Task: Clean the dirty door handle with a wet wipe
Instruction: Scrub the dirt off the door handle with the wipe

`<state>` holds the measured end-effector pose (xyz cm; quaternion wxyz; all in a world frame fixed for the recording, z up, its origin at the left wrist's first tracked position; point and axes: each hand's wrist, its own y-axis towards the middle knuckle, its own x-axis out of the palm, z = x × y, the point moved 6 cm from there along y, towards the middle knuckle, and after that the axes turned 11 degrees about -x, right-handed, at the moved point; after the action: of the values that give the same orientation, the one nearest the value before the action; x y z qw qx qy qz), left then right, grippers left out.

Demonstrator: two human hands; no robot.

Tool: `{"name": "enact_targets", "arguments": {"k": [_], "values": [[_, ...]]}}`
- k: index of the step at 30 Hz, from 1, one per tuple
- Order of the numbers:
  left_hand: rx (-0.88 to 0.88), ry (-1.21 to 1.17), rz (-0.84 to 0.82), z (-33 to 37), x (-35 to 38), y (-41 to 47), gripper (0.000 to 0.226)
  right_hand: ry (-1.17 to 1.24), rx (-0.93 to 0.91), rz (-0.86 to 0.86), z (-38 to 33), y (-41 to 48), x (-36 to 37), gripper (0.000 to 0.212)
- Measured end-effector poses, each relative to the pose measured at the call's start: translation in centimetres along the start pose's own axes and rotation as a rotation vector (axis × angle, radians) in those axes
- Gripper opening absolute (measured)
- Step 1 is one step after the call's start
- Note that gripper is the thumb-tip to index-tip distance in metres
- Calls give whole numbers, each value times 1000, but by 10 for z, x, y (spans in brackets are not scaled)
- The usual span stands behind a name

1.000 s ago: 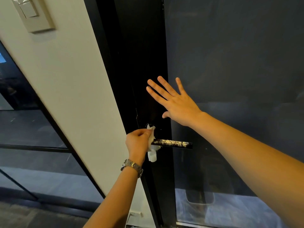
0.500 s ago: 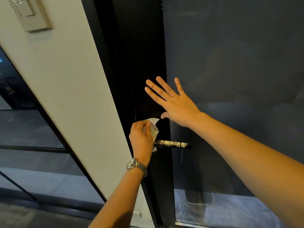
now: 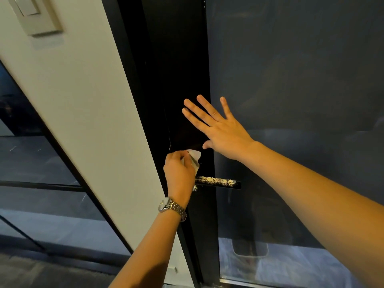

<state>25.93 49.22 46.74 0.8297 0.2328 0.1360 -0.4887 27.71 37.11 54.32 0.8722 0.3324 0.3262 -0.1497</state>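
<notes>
A black lever door handle [image 3: 218,182] sticks out to the right from the dark door frame [image 3: 178,80], its top speckled with pale grime. My left hand [image 3: 179,175] is closed around a crumpled white wet wipe [image 3: 194,157] and sits at the handle's left end, hiding the pivot. The wipe pokes up above my fingers, just above the handle. My right hand [image 3: 218,127] lies flat with fingers spread on the door frame and glass above the handle, holding nothing.
A tinted glass door panel [image 3: 301,100] fills the right side. A cream wall strip [image 3: 89,100] with a light switch [image 3: 35,13] stands left of the frame. Further left is another glass panel [image 3: 37,163] with dark bars. Carpet [image 3: 31,273] shows at the bottom left.
My left hand rose with the wipe from beside the handle's left end to slightly above it, turning so the wipe points upward. My right hand stayed flat on the door.
</notes>
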Motion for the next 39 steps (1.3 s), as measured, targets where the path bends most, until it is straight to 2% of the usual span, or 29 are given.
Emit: {"name": "enact_targets", "arguments": {"k": [6, 13, 20, 25, 28, 31, 34, 37, 39], "values": [[-168, 51, -75, -24, 1, 6, 24, -2, 3, 3, 0, -1, -1, 110], [4, 28, 9, -13, -3, 4, 26, -15, 0, 17, 0, -1, -1, 111], [-42, 108, -95, -14, -4, 14, 25, -7, 4, 6, 0, -1, -1, 110], [138, 110, -38, 4, -5, 8, 23, -20, 4, 5, 0, 0, -1, 110], [23, 100, -56, -3, -4, 9, 25, -23, 4, 7, -1, -1, -2, 111], [-171, 68, -181, -22, 0, 12, 24, -26, 3, 4, -1, -1, -1, 111], [-304, -31, -285, -33, 2, 12, 33, -32, 9, 10, -1, 0, -1, 111], [-200, 5, -205, -23, -1, 9, 19, -30, 4, 14, 0, -1, -2, 111], [-91, 41, -145, -14, -3, 5, 20, -27, 4, 12, -1, -1, -1, 111]]}}
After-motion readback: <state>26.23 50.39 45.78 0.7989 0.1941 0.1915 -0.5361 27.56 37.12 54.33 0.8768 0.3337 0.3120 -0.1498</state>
